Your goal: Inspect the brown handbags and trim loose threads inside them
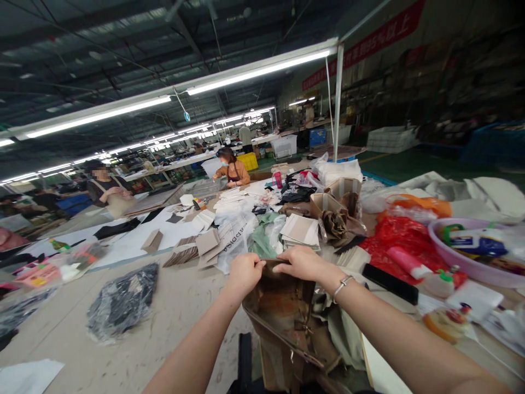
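At the near left corner of the table (pixel 172 301) lay a white sheet (pixel 28 377); farther up the left edge stood a pink basket (pixel 39 273) with small items in it. To its right, apart from the other goods, a dark bundle (pixel 123 301) in clear plastic lay flat on bare tabletop. Beyond the table's far left part, a co-worker (pixel 100 186) held a beige piece (pixel 121 203). Next in order came a small upright block (pixel 152 241), then a fanned row of cards (pixel 184 253), with a printed plastic bag (pixel 240 235) beside it. Past this, at the far side, a second co-worker (pixel 234 171) in an orange-brown top bent over pale pieces. The left hand (pixel 246 275) was clamped on the rim of a brown bag (pixel 283 312), thumb and fingers pressed together. The bag stood at the middle of the near edge, between the forearms, mouth open and interior showing; its base was out of view. The right hand (pixel 305 264) gripped the same rim, just beside the left. Behind the right hand lay a stack of panels (pixel 301 232); right of the forearm came a black phone (pixel 391 284), a red plastic bag (pixel 388 241), a pink bottle (pixel 406 262) and, toward the right edge, a lilac basin (pixel 441 246) of mixed items.
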### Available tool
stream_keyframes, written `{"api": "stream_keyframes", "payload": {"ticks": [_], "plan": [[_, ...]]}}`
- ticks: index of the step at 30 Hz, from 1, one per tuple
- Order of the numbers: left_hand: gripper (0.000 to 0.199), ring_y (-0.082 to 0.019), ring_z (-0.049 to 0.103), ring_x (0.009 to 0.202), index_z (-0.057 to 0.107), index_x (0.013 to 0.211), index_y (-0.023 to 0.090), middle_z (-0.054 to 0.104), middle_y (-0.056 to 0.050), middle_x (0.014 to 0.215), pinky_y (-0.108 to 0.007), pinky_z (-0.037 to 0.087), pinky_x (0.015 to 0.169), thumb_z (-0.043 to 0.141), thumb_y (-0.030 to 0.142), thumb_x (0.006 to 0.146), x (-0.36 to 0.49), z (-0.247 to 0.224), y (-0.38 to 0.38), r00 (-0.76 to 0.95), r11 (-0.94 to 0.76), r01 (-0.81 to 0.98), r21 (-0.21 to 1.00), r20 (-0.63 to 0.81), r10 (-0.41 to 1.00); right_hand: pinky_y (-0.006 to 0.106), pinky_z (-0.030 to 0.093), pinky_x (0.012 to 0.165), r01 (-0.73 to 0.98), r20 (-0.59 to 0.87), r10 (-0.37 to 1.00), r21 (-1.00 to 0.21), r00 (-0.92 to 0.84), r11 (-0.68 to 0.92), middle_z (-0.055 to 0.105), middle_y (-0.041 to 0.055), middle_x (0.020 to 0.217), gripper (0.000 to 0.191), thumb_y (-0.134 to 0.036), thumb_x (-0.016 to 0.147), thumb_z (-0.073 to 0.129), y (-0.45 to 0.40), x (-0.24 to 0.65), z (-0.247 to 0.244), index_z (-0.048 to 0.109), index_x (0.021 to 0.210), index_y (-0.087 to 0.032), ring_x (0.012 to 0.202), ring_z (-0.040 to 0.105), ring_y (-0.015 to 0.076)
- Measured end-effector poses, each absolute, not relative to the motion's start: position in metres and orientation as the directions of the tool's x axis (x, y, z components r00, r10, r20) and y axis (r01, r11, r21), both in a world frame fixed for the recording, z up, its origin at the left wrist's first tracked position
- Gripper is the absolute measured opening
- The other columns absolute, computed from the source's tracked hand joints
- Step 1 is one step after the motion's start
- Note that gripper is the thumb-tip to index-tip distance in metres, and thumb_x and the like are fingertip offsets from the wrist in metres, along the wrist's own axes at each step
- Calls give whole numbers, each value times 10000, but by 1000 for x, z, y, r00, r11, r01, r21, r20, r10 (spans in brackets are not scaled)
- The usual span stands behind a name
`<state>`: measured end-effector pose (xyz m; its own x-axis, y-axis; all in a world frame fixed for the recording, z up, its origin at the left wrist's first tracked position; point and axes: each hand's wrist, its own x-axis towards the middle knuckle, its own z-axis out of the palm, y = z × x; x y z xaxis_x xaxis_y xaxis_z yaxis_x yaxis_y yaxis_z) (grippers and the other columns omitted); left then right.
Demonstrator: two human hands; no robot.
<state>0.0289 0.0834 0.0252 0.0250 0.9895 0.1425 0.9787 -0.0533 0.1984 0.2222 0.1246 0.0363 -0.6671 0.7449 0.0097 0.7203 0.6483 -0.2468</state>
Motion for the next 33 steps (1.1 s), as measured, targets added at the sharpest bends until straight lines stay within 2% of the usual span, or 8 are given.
{"api": "stream_keyframes", "payload": {"ticks": [5, 8, 12, 14, 21, 24, 27, 33], "plan": [[224, -161, 603, 748, 659, 696, 188, 684, -38, 777, -260, 409, 694, 517, 328, 797, 25, 30, 82, 50, -86, 955, 283, 133, 990, 279, 427, 702, 723, 58, 734, -131, -677, 678, 686, 120, 866, 446, -479, 885, 356, 126, 201, 35, 695, 903, -189, 854, 621, 232], [140, -163, 570, 1012, 656, 847, 209, 647, -33, 1073, -258, 394, 899, 561, 273, 767, 21, 37, 70, 152, -223, 906, 360, 215, 965, 290, 439, 709, 743, 69, 751, -106, -657, 660, 685, 139, 846, 432, -428, 892, 356, 125, 197, 34, 699, 865, -166, 841, 628, 241], [754, -248, 487, 1160, 354, 1329, 209, 461, -96, 1333, -333, 383, 955, 675, 278, 650, 13, 40, 49, 118, -154, 927, 343, 124, 985, 291, 440, 735, 749, 75, 759, -126, -647, 651, 685, 147, 870, 426, -426, 884, 368, 124, 198, 34, 698, 871, -156, 876, 624, 245], [838, -274, 519, 1121, 253, 1385, 187, 499, -128, 1294, -348, 406, 920, 655, 221, 651, 5, 38, 45, 72, -66, 948, 310, -10, 997, 286, 439, 738, 753, 56, 763, -131, -644, 645, 686, 141, 879, 419, -428, 880, 376, 124, 199, 36, 699, 866, -161, 887, 623, 244], [682, -245, 535, 1103, 421, 1297, 233, 575, -78, 1217, -316, 398, 929, 610, 127, 651, -29, 48, 62, 74, -35, 970, 240, -156, 985, 293, 438, 686, 734, 29, 743, -138, -668, 665, 687, 148, 827, 432, -455, 866, 392, 112, 202, 45, 700, 836, -154, 840, 633, 259], [700, -241, 496, 1150, 433, 1271, 264, 528, -58, 1274, -310, 370, 963, 663, 150, 620, -15, 50, 60, 103, -89, 966, 243, -46, 994, 295, 435, 670, 748, 31, 757, -137, -652, 650, 684, 149, 812, 427, -445, 868, 393, 108, 202, 42, 696, 824, -148, 822, 634, 260], [557, -206, 537, 1092, 467, 1212, 267, 570, -34, 1215, -296, 390, 938, 642, 228, 685, 4, 46, 58, 148, -164, 933, 321, 73, 986, 294, 431, 673, 764, 33, 773, -135, -633, 631, 685, 139, 817, 415, -440, 871, 393, 108, 203, 37, 691, 833, -154, 816, 630, 250], [394, -198, 575, 1034, 563, 1153, 253, 631, -26, 1140, -277, 408, 885, 571, 305, 763, 9, 42, 79, 180, -180, 913, 367, 35, 983, 257, 396, 649, 749, 47, 766, -180, -641, 638, 687, 109, 806, 438, -477, 868, 386, 112, 212, 29, 685, 797, -165, 800, 614, 212]]}}
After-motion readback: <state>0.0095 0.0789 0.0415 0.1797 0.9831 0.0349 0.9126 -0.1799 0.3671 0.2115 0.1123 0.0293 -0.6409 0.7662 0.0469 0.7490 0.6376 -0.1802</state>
